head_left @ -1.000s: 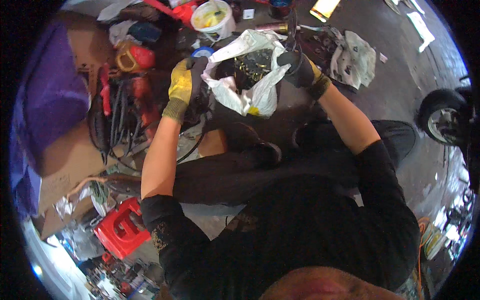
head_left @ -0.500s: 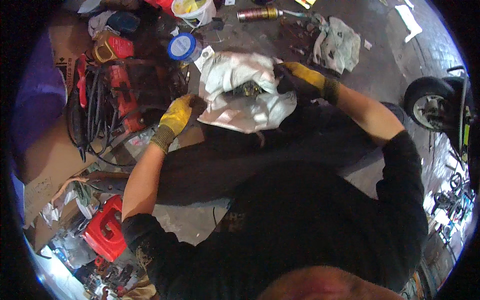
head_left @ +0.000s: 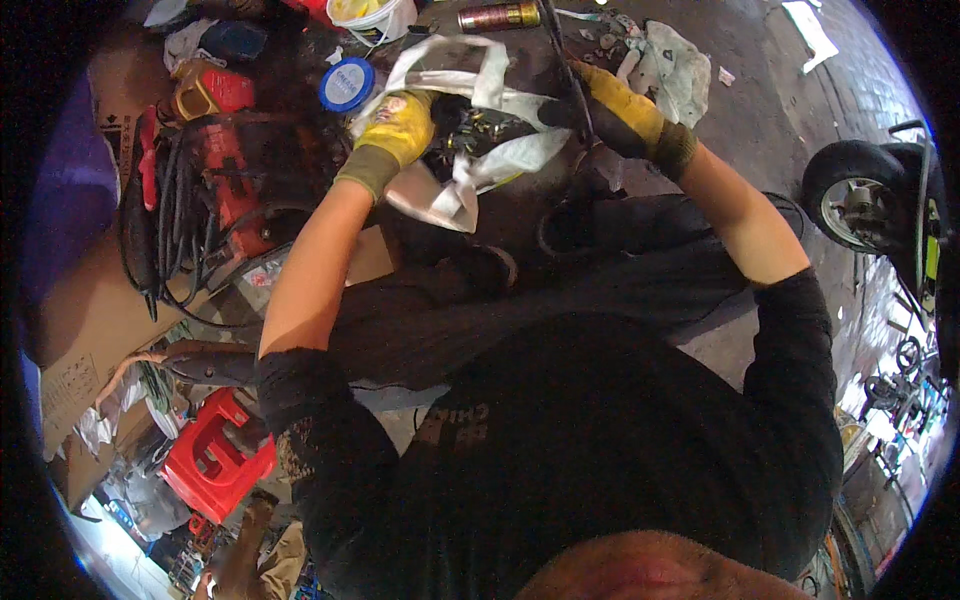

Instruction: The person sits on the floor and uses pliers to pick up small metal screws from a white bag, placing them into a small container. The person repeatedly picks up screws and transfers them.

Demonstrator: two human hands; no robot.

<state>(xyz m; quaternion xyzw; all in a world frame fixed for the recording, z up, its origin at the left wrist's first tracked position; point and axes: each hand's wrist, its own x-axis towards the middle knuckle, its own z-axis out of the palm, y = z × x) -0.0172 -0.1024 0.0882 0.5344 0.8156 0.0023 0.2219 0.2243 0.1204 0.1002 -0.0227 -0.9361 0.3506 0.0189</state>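
In front of me is a white cloth-like bag (head_left: 525, 152) with strap handles, its mouth spread wide. Inside lie several small dark and brassy metal pieces (head_left: 480, 130). My left hand (head_left: 398, 132), in a yellow glove, is closed on the bag's left rim beside a raised handle. At the opposite rim, my right hand (head_left: 625, 112) wears a yellow glove with dark, dirty fingers, curled at the bag's edge. A long thin dark strip (head_left: 562, 55) passes upright by those fingers; whether they hold it too is unclear.
Left of the bag are a blue-lidded tub (head_left: 347, 84) and a red machine with coiled black cable (head_left: 183, 215). Behind stand a white bucket (head_left: 375, 20) and a spray can (head_left: 498, 16). A grey rag (head_left: 675, 75), a wheel (head_left: 852, 205) and a red plastic stool (head_left: 215, 455) lie around.
My left hand has moved right and up, onto the bag's rim. The bag's mouth is wider, with a handle standing up and more metal pieces showing. The dark strip now shows by my right hand.
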